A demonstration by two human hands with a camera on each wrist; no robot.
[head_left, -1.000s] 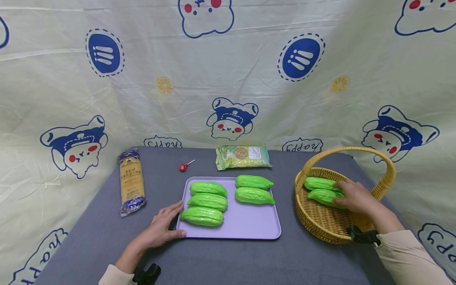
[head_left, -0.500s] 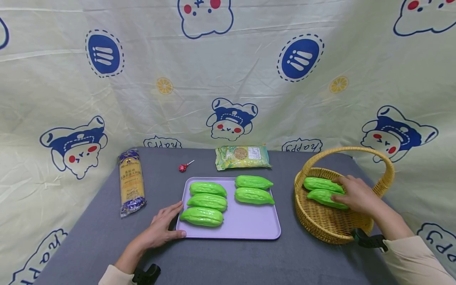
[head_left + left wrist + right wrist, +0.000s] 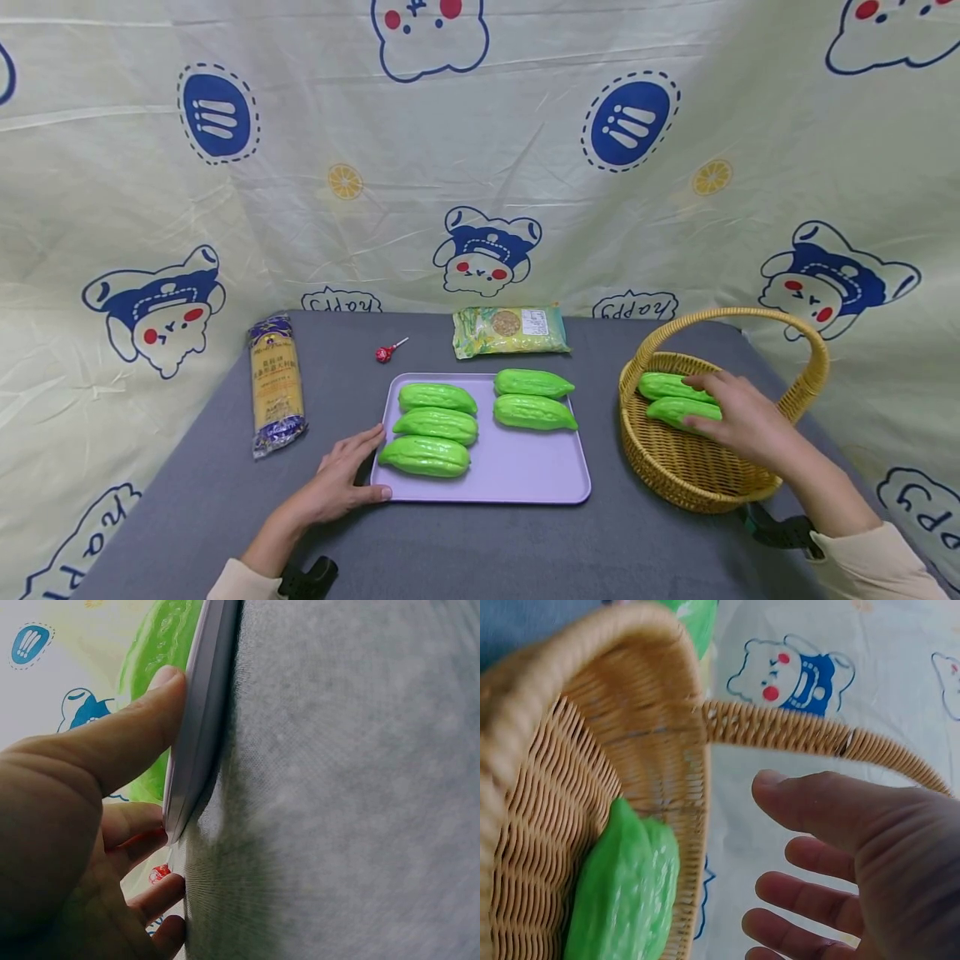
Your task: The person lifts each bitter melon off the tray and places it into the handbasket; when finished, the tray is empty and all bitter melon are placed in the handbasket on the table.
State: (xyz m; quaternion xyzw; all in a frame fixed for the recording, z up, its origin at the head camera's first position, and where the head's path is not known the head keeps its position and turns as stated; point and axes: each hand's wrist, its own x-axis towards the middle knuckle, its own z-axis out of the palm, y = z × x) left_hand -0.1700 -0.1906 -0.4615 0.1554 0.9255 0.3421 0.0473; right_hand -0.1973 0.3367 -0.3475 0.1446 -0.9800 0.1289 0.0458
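Note:
My left hand (image 3: 338, 477) rests against the left edge of a lilac tray (image 3: 525, 479), thumb at the near corner and fingers spread along the side. In the left wrist view the thumb touches the tray's rim (image 3: 202, 712). Several green bitter melons lie on the tray: three in a column at left, including the nearest one (image 3: 424, 457), and two at right, such as the upper one (image 3: 534, 382). Over the wicker basket (image 3: 675, 483), my right hand (image 3: 750, 421) hovers with fingers apart and nothing between them. Two bitter melons (image 3: 622, 892) lie inside the basket, side by side.
Behind the tray are a green-yellow packet (image 3: 511, 331) and a red lollipop (image 3: 385, 354). A pack of spaghetti (image 3: 276, 385) lies at the left. The basket's tall handle (image 3: 735, 314) arches over the right hand's area. A printed curtain (image 3: 487, 167) hangs behind the table.
My right hand has let go of the bitter melon in the basket and lifted away from it, fingers opening. My left hand and the tray have not moved.

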